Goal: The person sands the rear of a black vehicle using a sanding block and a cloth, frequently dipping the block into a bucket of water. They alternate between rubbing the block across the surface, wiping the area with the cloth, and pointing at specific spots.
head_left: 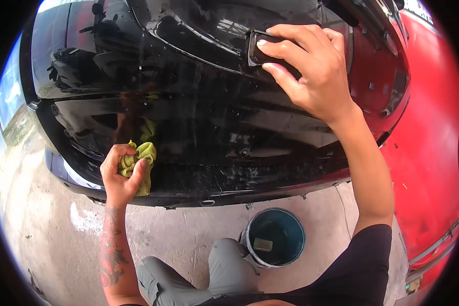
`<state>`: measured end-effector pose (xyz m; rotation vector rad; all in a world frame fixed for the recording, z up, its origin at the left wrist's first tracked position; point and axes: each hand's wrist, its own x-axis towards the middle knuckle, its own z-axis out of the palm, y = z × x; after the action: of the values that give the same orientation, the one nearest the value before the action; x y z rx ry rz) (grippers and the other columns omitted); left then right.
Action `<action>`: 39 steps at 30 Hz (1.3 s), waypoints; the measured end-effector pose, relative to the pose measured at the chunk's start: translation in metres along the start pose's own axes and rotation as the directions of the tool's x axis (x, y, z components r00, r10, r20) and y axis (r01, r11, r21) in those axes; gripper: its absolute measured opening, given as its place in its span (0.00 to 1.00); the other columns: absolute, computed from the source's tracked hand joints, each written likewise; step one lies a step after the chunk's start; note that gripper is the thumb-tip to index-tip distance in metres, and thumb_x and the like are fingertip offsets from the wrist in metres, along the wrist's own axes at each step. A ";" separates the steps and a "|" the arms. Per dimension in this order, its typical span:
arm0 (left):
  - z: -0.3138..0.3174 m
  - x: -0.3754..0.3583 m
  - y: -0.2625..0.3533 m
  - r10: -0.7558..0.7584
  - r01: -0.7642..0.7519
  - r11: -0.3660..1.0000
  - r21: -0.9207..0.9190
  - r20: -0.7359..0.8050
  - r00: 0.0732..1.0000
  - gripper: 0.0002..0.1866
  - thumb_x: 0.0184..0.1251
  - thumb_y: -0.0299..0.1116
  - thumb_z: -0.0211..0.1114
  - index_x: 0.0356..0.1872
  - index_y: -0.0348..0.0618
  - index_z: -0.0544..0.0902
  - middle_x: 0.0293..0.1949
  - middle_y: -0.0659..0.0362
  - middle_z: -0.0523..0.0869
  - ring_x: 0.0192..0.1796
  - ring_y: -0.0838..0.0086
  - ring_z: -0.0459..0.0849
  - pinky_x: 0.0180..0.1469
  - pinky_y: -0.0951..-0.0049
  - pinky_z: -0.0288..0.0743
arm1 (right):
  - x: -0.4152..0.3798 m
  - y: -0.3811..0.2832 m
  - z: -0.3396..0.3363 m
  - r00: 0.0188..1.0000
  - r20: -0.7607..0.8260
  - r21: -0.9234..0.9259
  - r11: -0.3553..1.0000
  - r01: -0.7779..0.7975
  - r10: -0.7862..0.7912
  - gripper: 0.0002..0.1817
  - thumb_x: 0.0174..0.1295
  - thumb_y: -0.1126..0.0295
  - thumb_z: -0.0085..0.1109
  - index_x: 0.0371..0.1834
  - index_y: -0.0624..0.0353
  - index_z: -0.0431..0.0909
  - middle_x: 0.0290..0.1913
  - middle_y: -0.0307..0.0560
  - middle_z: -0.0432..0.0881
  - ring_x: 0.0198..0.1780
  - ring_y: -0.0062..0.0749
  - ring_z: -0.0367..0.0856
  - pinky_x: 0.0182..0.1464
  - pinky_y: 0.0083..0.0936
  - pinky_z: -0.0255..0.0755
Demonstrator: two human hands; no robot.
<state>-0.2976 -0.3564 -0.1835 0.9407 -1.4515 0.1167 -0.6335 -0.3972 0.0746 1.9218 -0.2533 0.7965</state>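
A glossy black car panel (188, 122), wet with drops in places, fills the upper middle. My right hand (311, 69) is at its upper right, fingers and thumb closed round a small dark block (259, 49) that lies against the surface. Bunched in my left hand (120, 173) is a yellow-green cloth (146, 166), near the panel's lower left edge. The cloth's lower end hangs free below the fingers and touches the panel.
A dark bucket (299, 239) of water stands on the concrete floor (188, 224) by my knees, with a pale rectangular piece (262, 245) in it. A red car panel (428, 127) runs along the right side.
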 end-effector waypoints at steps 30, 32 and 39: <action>-0.001 0.000 -0.001 0.002 -0.002 1.000 -0.011 0.007 1.000 0.16 0.61 0.36 0.75 0.40 0.36 0.79 0.39 0.55 0.85 0.42 0.68 0.84 0.50 0.70 0.77 | 0.023 -0.005 -0.004 0.996 0.004 -0.049 0.995 0.090 -0.089 0.15 0.52 0.66 0.77 0.44 0.47 0.88 0.50 0.33 0.87 0.46 0.28 0.83 0.52 0.32 0.62; -0.002 -0.001 -0.003 -0.026 0.026 0.999 -0.030 0.019 0.999 0.18 0.64 0.40 0.74 0.41 0.36 0.79 0.40 0.56 0.84 0.44 0.70 0.82 0.52 0.70 0.76 | 0.006 0.004 -0.014 0.995 0.059 -0.045 0.996 0.081 -0.078 0.15 0.53 0.66 0.77 0.45 0.47 0.88 0.50 0.33 0.87 0.47 0.28 0.83 0.53 0.32 0.62; -0.002 -0.001 -0.002 -0.026 0.027 0.999 -0.028 0.023 0.999 0.18 0.65 0.41 0.74 0.41 0.36 0.78 0.40 0.56 0.83 0.44 0.71 0.82 0.53 0.71 0.75 | 0.030 -0.007 0.004 0.992 -0.075 0.036 0.994 0.101 -0.098 0.14 0.52 0.66 0.76 0.43 0.49 0.88 0.48 0.35 0.86 0.45 0.29 0.82 0.51 0.33 0.62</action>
<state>-0.2952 -0.3564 -0.1850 0.9401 -1.4577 0.0658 -0.6055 -0.3922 0.0872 1.9225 -0.0967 0.8083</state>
